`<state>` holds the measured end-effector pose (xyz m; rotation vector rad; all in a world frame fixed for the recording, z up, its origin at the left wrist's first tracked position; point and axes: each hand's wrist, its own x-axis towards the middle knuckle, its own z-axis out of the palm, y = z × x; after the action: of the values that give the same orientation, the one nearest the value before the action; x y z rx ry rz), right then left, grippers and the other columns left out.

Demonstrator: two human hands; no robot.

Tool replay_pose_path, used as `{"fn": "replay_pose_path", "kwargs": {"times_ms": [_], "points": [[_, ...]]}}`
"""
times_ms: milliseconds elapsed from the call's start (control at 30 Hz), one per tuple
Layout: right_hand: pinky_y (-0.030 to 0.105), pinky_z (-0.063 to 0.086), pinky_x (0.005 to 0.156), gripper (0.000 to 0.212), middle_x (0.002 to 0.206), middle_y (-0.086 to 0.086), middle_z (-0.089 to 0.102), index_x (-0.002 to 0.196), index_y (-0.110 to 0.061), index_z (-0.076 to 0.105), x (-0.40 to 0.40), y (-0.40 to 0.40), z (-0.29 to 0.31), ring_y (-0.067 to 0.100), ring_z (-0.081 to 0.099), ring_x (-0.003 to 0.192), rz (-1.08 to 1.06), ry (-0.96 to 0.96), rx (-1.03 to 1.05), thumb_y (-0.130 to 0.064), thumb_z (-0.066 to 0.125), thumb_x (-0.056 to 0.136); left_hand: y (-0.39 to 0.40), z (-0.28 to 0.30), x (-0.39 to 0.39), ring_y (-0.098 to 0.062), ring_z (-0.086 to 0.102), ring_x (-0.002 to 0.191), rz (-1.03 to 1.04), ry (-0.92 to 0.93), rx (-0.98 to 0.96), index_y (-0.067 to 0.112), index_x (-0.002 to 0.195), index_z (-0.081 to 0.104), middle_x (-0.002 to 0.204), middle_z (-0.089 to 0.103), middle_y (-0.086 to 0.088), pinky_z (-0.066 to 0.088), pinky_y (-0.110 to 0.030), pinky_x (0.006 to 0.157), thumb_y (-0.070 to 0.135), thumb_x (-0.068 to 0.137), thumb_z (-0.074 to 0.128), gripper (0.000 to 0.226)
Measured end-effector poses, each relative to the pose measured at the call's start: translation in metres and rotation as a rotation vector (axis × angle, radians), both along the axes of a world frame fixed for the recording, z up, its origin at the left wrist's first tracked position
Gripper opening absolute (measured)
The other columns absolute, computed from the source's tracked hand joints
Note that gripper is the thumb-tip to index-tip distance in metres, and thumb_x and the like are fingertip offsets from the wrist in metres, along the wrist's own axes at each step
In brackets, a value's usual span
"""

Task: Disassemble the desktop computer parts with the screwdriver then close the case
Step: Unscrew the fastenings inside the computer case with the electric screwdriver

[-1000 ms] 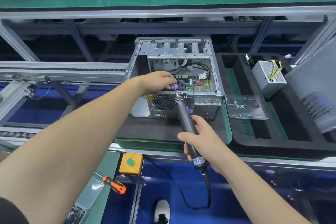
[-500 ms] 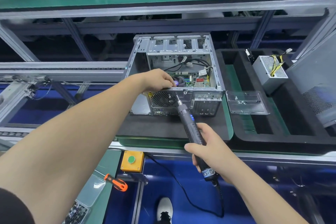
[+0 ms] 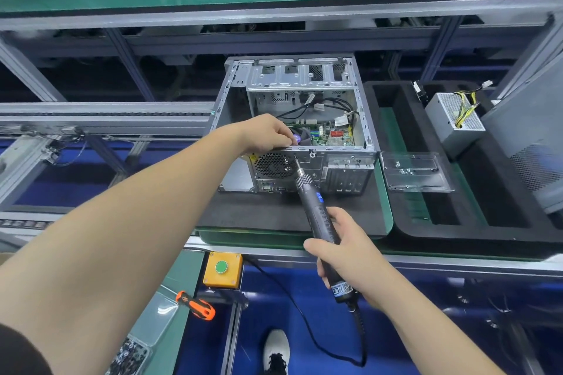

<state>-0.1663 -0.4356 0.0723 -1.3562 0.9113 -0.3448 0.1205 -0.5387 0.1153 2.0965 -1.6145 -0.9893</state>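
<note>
An open silver computer case (image 3: 304, 76) lies on a black foam mat (image 3: 268, 213), its rear panel facing me. Inside I see the green motherboard (image 3: 332, 135) and loose cables. My left hand (image 3: 268, 134) is curled over the case's rear top edge, above the fan grille (image 3: 274, 166). My right hand (image 3: 344, 250) holds a corded electric screwdriver (image 3: 313, 204). Its bit tip touches the rear panel just right of the grille, under the rim.
Right of the case, a clear plastic tray (image 3: 414, 172) holds a few screws. A black foam tray (image 3: 457, 222) carries the grey power supply (image 3: 451, 122) and the grey side panel (image 3: 530, 143). Near me are a yellow button box (image 3: 222, 274), an orange-handled screwdriver (image 3: 196, 304) and a bin of screws (image 3: 128, 356).
My right hand has drawn the screwdriver back and down. Its bit has come off the case's top edge by my left fingers to the rear panel beside the grille. My left hand stayed.
</note>
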Motion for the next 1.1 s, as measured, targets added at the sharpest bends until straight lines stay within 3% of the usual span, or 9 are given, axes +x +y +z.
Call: {"fn": "replay_pose_path", "kwargs": {"times_ms": [133, 200, 300, 433, 533, 600, 867, 1033, 1100], "points": [[0.029, 0.050, 0.050, 0.042, 0.086, 0.015, 0.064, 0.103, -0.059, 0.051, -0.0003, -0.0005, -0.0021, 0.022, 0.059, 0.052, -0.002, 0.011, 0.001, -0.036, 0.072, 0.076, 0.0004, 0.0007, 0.0003, -0.019, 0.052, 0.073, 0.000, -0.008, -0.003, 0.040, 0.084, 0.079, 0.083, 0.076, 0.008, 0.044, -0.034, 0.070, 0.033, 0.091, 0.061, 0.021], [0.028, 0.050, 0.050, 0.042, 0.086, 0.014, 0.064, 0.109, -0.054, 0.051, -0.0008, -0.0007, -0.0032, 0.022, 0.059, 0.052, -0.004, 0.012, 0.001, -0.035, 0.072, 0.078, 0.0005, 0.0012, 0.0002, -0.018, 0.052, 0.072, -0.003, -0.018, -0.001, 0.038, 0.085, 0.079, 0.085, 0.076, 0.005, 0.045, -0.033, 0.069, 0.032, 0.092, 0.061, 0.020], [0.029, 0.050, 0.050, 0.041, 0.080, 0.010, 0.065, 0.106, -0.056, 0.051, -0.0002, -0.0009, -0.0043, 0.021, 0.059, 0.052, -0.002, 0.006, 0.005, -0.034, 0.072, 0.079, 0.0011, 0.0031, -0.0012, -0.016, 0.052, 0.068, -0.008, -0.035, -0.003, 0.036, 0.087, 0.079, 0.073, 0.072, 0.015, 0.044, -0.029, 0.066, 0.030, 0.093, 0.061, 0.020], [0.030, 0.051, 0.051, 0.044, 0.075, 0.008, 0.066, 0.106, -0.058, 0.049, 0.0019, -0.0019, -0.0070, 0.023, 0.059, 0.052, 0.003, 0.006, 0.008, -0.034, 0.072, 0.078, 0.0012, 0.0036, -0.0010, -0.018, 0.056, 0.078, -0.018, -0.024, 0.000, 0.034, 0.091, 0.079, 0.093, 0.077, 0.004, 0.048, -0.035, 0.076, 0.030, 0.094, 0.060, 0.020], [0.030, 0.051, 0.052, 0.045, 0.068, 0.005, 0.067, 0.115, -0.054, 0.046, 0.0021, -0.0023, -0.0092, 0.025, 0.058, 0.052, 0.012, 0.009, 0.014, -0.034, 0.070, 0.081, 0.0016, 0.0034, -0.0007, -0.018, 0.057, 0.079, -0.014, -0.013, -0.004, 0.036, 0.089, 0.079, 0.091, 0.077, 0.008, 0.050, -0.036, 0.078, 0.032, 0.093, 0.061, 0.019], [0.030, 0.050, 0.052, 0.044, 0.066, 0.005, 0.067, 0.117, -0.051, 0.046, 0.0018, -0.0025, -0.0096, 0.026, 0.057, 0.052, 0.012, 0.010, 0.015, -0.035, 0.069, 0.083, 0.0014, 0.0027, -0.0006, -0.019, 0.055, 0.079, -0.013, -0.005, -0.003, 0.036, 0.089, 0.079, 0.096, 0.077, 0.001, 0.047, -0.035, 0.077, 0.032, 0.093, 0.061, 0.019], [0.027, 0.048, 0.048, 0.038, 0.064, 0.008, 0.065, 0.115, -0.049, 0.047, 0.0018, -0.0031, -0.0064, 0.027, 0.054, 0.051, 0.022, -0.008, 0.032, -0.029, 0.068, 0.091, 0.0017, 0.0016, -0.0005, -0.018, 0.055, 0.084, -0.013, -0.009, -0.006, 0.037, 0.090, 0.080, 0.103, 0.077, -0.001, 0.047, -0.036, 0.081, 0.036, 0.090, 0.061, 0.018], [0.028, 0.048, 0.048, 0.036, 0.065, 0.008, 0.064, 0.111, -0.052, 0.049, 0.0036, -0.0022, -0.0077, 0.028, 0.054, 0.051, 0.010, -0.019, 0.045, -0.032, 0.068, 0.088, 0.0042, 0.0031, 0.0011, -0.010, 0.067, 0.089, -0.029, 0.005, -0.014, 0.041, 0.086, 0.080, 0.090, 0.075, 0.023, 0.053, -0.037, 0.086, 0.045, 0.087, 0.070, 0.011], [0.029, 0.048, 0.049, 0.036, 0.064, 0.008, 0.064, 0.113, -0.050, 0.049, 0.0041, -0.0019, -0.0085, 0.027, 0.053, 0.051, 0.004, -0.021, 0.051, -0.034, 0.068, 0.086, 0.0046, 0.0036, 0.0009, -0.012, 0.069, 0.094, -0.043, -0.001, -0.018, 0.043, 0.085, 0.079, 0.090, 0.074, 0.024, 0.053, -0.038, 0.088, 0.048, 0.087, 0.072, 0.009]]}}
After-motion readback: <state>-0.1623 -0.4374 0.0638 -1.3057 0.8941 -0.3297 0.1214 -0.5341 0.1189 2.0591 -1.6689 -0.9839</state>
